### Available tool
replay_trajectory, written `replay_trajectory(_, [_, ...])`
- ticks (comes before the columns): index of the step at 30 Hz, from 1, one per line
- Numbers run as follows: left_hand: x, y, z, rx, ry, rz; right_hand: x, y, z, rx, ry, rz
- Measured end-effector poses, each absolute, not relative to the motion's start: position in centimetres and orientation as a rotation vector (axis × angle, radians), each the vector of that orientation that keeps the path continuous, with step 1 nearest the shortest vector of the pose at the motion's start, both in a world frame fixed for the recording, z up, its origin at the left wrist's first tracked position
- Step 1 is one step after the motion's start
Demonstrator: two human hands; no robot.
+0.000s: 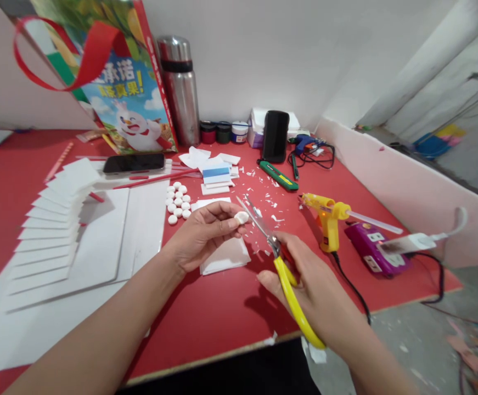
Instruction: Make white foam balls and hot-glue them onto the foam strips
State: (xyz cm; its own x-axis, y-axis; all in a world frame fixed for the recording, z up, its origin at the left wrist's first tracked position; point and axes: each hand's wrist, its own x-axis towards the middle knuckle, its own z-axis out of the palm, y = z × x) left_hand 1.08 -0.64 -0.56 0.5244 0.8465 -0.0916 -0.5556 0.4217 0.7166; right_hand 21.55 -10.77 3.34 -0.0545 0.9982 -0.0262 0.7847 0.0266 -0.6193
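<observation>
Between the thumb and fingers of my left hand (208,233) is a small round white disc (241,218). My right hand (308,274) grips yellow-handled scissors (290,293), whose blades stand apart just right of the disc. Below my left hand lies a stack of white paper pieces (226,258). A cluster of similar white discs (176,203) sits left of my left fingers. Small white scraps (277,218) are scattered on the red table beyond the blades.
White stepped panels (45,230) stand at left. A yellow glue gun (325,216) and purple power strip (376,249) are at right, with cables. Farther back are a green utility knife (277,174), a phone (134,163), a steel flask (181,93) and a gift bag (131,104).
</observation>
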Motion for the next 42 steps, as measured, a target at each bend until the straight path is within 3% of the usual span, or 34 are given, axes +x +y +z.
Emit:
replay_trajectory(36, [0.9,-0.6,-0.7,0.734,0.512,0.903,21.2,-11.2,2.3,-1.679,-1.986,0.408])
replay_trajectory(42, [1.1,-0.7,-0.5,0.703,0.515,0.895,21.1,-11.3,2.6,-1.744,-1.949,0.504])
